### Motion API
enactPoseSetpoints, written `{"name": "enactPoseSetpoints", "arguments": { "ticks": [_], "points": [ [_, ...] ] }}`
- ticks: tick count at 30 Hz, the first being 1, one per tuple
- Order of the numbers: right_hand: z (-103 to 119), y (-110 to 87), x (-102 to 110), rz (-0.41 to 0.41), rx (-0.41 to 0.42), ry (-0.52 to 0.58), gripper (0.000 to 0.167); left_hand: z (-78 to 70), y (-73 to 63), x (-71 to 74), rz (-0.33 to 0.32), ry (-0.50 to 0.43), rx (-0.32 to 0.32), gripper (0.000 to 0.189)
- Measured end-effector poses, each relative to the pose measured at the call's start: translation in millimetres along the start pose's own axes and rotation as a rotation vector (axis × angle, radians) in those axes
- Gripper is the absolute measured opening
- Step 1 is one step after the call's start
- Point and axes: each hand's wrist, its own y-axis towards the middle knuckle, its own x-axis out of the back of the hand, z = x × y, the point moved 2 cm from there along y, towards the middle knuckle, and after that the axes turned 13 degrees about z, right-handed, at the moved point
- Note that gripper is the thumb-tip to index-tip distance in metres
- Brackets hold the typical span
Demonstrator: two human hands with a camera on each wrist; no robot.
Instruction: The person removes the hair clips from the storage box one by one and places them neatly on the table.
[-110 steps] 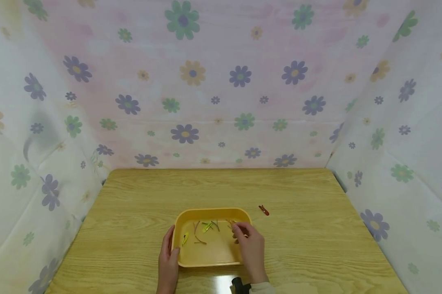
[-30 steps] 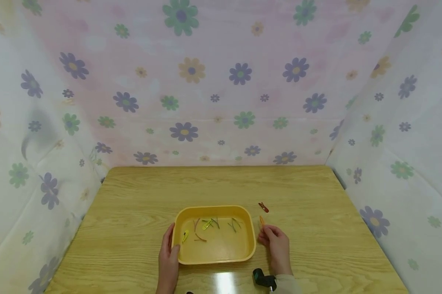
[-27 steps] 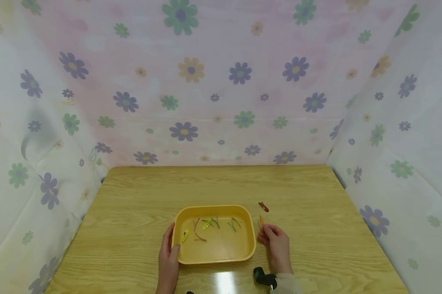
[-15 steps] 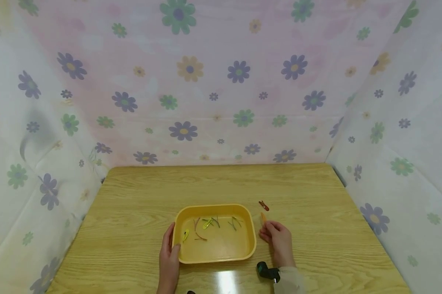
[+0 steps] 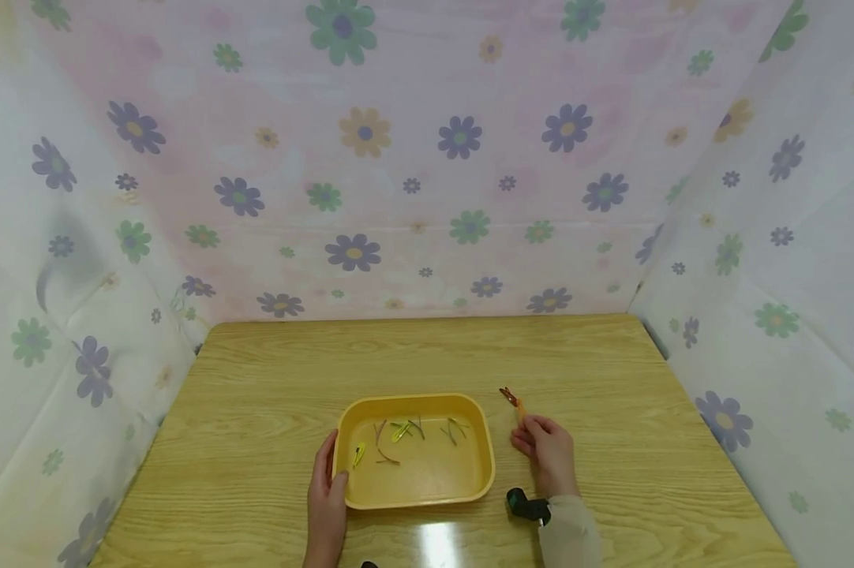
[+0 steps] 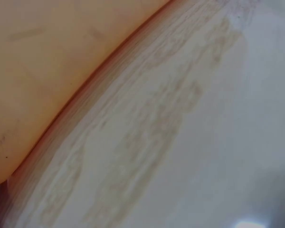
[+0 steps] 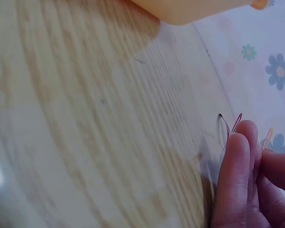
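Observation:
My left hand (image 5: 326, 509) grips the left wall of a yellow plastic tray (image 5: 413, 503), thumb over the rim. Right of the tray, my right hand (image 5: 551, 454) pinches an orange snap hair clip (image 5: 520, 410) between thumb and fingers. Its tip overlaps a red snap hair clip (image 5: 508, 395) in the head view. In the right wrist view the splayed red clip (image 7: 236, 123) shows beyond the fingertips, and the orange clip (image 7: 268, 137) sticks up by the thumb. Inside the tray lie yellow clips (image 5: 359, 454), thin reddish clips (image 5: 388, 457) and greenish clips (image 5: 450, 434).
The wood-grain table (image 5: 292, 363) ends at a flower-print cloth wall (image 5: 427, 197) at the back, with more cloth on both sides. A black device (image 5: 526, 506) is worn at my right wrist. Part of another dark object (image 5: 368, 565) shows at the bottom edge.
My right hand, earlier inside the tray's right end, has come out with the orange clip and moved right and forward to the red clip. The left hand stays on the tray.

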Motion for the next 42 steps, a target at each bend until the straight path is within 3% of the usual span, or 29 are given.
{"name": "enactPoseSetpoints", "arguments": {
  "ticks": [7,18,26,34,42],
  "points": [
    [7,7.1,4,0.002,-0.022,-0.006,0.032,0.1,0.2,-0.4,0.005,-0.007,0.011,0.063],
    [13,21.9,12,-0.014,-0.073,-0.165,0.034,-0.8,0.3,-1.2,0.004,0.008,0.004,0.063],
    [16,37.2,17,-0.053,-0.104,-0.162,0.032,0.0,0.4,-0.3,-0.003,0.019,0.014,0.063],
    [19,46.8,17,0.001,-0.083,-0.218,0.033,-1.8,0.5,-0.2,-0.006,0.025,0.014,0.062],
    [20,51.1,19,0.067,-0.12,-0.218,0.034,-3.3,-0.7,-0.1,0.015,0.019,-0.019,0.061]
  ]
}}
